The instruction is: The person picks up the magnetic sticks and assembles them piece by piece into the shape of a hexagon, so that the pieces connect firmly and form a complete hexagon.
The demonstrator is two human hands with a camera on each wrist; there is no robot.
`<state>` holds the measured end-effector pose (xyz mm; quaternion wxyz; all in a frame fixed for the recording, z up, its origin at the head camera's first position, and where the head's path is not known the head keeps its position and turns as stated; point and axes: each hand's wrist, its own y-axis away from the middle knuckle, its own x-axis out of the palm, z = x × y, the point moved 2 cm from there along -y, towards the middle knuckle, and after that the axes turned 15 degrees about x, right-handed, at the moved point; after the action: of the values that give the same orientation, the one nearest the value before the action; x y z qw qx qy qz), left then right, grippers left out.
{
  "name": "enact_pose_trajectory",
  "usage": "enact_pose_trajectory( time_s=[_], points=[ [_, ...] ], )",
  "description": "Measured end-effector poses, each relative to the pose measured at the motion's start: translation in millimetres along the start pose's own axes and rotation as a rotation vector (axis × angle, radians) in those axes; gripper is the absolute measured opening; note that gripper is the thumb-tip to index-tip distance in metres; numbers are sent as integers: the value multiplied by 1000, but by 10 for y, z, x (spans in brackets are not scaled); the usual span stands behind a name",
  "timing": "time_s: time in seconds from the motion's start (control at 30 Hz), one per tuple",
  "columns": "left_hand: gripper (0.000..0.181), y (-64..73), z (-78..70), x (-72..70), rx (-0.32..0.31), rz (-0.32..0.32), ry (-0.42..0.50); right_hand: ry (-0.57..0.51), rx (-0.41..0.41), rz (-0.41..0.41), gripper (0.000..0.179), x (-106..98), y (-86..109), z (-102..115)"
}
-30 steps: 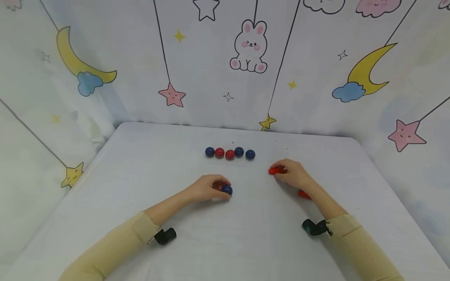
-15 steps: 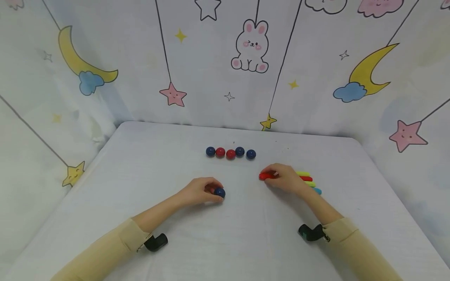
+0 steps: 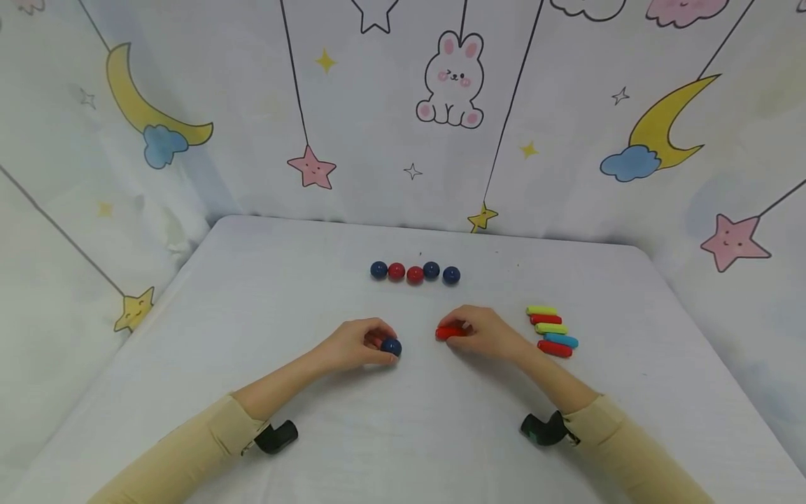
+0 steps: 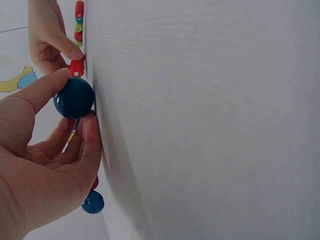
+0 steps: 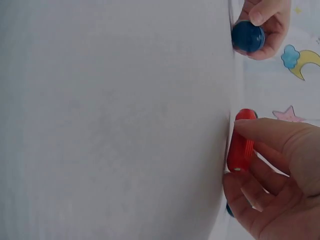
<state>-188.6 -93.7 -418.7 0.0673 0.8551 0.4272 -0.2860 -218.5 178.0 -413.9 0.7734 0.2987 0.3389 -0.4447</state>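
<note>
Near the middle of the table, my left hand (image 3: 352,344) pinches a dark blue ball (image 3: 391,348) between thumb and fingers. The left wrist view shows the same blue ball (image 4: 74,98) large, its underside close to the white cloth. To the right, my right hand (image 3: 485,332) holds a short red stick (image 3: 450,333) with rounded ends, lying crosswise and pointing toward the ball. Up close in the right wrist view, the red stick (image 5: 242,141) has fine ridges, and the thumb presses on its side. A small gap separates ball and stick.
Behind the hands, a row of balls stands on the white tablecloth (image 3: 302,266): blue ball (image 3: 379,270), red balls (image 3: 415,275) and more blue ones. Right of my right hand lie several coloured sticks, among them a blue stick (image 3: 560,340). A patterned curtain (image 3: 378,126) hangs behind.
My right hand has moved left and nearer to me with the red stick, uncovering the coloured sticks beside it. My left hand has shifted slightly left with the blue ball.
</note>
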Motion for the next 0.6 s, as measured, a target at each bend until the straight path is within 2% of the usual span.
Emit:
enact_pose_trajectory(
  time_s=[0.2,0.6],
  points=[
    [35,-7,-16,3,-16,-4,6,-9,-53,40,27,96,-8,169],
    [34,-2,-2,8,2,-3,31,6,-81,96,28,234,-62,411]
  ],
)
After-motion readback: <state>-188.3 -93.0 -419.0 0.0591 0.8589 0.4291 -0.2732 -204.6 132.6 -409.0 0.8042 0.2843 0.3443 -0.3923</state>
